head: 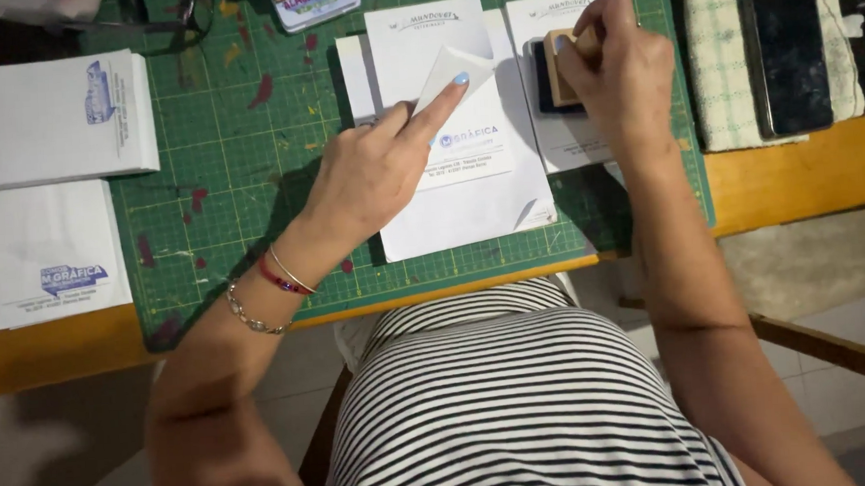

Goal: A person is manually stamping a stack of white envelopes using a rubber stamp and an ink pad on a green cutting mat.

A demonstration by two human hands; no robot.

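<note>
I am pressing my left hand [370,172] down on a white paper bag [458,173] that is lying on the green cutting mat [239,135] in front of me. My forefinger is stretching out flat, its tip resting on the turned-up corner of a small paper flap near the bag's top, while my other fingers are curling loosely underneath; this grip is not pinching anything, only holding the paper down. My right hand [616,66] is wrapping around a wooden stamp [561,69], fingers and thumb pressed together on its block from above, and the stamp's dark base is sitting on a second white bag [570,137] just beside the first, touching its surface. The two bags are overlapping slightly at the middle of the mat, near the far edge of the bench [794,180]. A stack of printed white bags [46,120] is lying well apart at my left, with another single bag [48,253] below it. A dark phone [787,47] is resting on a folded cloth [719,70] at my right, off the mat. A small printed tin [313,1] is sitting at the mat's top edge.
</note>
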